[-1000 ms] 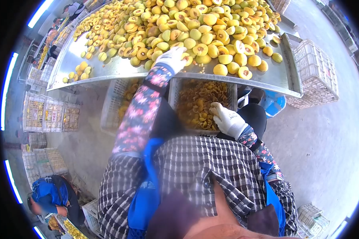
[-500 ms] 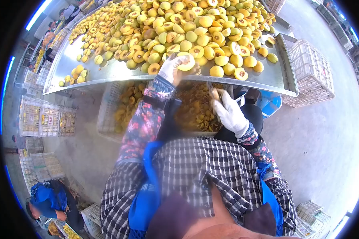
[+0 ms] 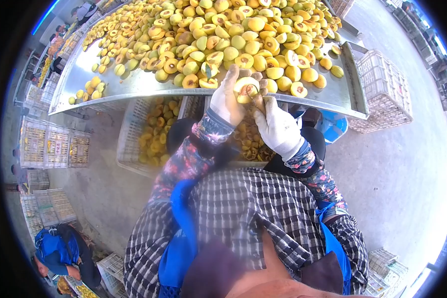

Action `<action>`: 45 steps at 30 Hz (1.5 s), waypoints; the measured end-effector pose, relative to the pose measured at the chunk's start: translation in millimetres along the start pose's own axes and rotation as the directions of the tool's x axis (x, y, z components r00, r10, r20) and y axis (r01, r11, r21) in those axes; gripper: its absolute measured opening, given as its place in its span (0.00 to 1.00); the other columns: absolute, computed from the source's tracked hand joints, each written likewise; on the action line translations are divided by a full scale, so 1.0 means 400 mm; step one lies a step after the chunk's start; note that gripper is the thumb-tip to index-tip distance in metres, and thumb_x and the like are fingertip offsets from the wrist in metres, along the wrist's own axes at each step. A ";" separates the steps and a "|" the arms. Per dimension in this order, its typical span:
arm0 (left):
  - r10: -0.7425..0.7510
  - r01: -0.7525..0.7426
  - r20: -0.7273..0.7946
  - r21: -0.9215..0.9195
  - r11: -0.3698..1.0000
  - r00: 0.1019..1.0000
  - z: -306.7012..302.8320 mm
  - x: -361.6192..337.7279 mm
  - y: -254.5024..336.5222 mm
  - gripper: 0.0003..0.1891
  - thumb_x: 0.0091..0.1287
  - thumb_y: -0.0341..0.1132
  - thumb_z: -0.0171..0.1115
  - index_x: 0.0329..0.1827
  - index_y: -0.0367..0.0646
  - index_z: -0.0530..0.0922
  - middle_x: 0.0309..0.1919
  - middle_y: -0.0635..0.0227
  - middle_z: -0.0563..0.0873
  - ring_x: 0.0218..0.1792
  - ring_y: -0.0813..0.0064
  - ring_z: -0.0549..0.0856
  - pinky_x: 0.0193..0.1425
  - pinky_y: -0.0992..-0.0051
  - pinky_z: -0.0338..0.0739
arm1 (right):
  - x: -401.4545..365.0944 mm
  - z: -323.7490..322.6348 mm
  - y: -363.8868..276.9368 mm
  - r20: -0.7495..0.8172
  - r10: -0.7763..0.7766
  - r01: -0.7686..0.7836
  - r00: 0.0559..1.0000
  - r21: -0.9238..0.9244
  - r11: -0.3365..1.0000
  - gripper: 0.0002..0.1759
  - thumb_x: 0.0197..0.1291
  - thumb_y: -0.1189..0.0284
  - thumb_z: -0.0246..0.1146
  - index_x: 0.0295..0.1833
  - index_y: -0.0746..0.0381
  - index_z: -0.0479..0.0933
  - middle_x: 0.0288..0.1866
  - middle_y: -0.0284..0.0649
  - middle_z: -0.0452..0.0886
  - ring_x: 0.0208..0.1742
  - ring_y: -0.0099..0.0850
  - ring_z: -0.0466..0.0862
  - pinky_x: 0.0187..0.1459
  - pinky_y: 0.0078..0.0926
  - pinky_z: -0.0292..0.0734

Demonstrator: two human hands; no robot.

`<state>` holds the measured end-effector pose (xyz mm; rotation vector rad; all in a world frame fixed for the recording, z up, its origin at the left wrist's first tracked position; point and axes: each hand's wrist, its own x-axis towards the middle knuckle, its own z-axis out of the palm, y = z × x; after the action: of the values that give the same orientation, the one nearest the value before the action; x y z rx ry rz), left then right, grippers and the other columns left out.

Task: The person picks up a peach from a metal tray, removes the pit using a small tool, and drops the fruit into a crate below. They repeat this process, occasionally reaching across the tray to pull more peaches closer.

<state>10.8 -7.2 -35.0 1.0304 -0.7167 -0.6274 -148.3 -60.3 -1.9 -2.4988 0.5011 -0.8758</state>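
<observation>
My left hand (image 3: 227, 102), in a white glove with stained fingertips, holds a yellow peach half (image 3: 247, 90), its cut face turned up and its reddish pit hollow showing. My right hand (image 3: 279, 128), gloved too, is closed round a small hand tool, mostly hidden by the fingers, right at the edge of that half. Both hands are together over the front edge of a metal table (image 3: 149, 89). Beyond them lies a big heap of peach halves (image 3: 223, 37), some cut side up.
Below the table edge stand a crate of peach halves (image 3: 159, 124) and a container of brownish scraps (image 3: 251, 141). A white crate (image 3: 385, 92) and a blue tub (image 3: 333, 126) are at the right. Crates (image 3: 54, 144) are stacked at left; a person in blue (image 3: 59, 251) bends lower left.
My right hand has risen from beside the crate to meet my left. The left hand has drawn back from the heap, holding the peach half, and shifted slightly right.
</observation>
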 end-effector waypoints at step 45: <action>-0.308 0.307 0.055 0.034 0.951 0.950 0.017 -0.031 -0.037 0.15 0.73 0.40 0.58 0.45 0.33 0.79 0.37 0.55 0.87 0.34 0.64 0.88 0.38 0.66 0.87 | -0.096 0.011 0.079 0.839 -0.068 -0.763 0.540 0.454 -0.459 0.20 0.74 0.54 0.52 0.51 0.62 0.70 0.19 0.29 0.63 0.09 0.19 0.58 0.11 0.17 0.52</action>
<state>-3.9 -7.1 -49.2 1.1622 -0.6209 -0.9240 -179.5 -67.4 -39.9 -0.5012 0.2740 0.1168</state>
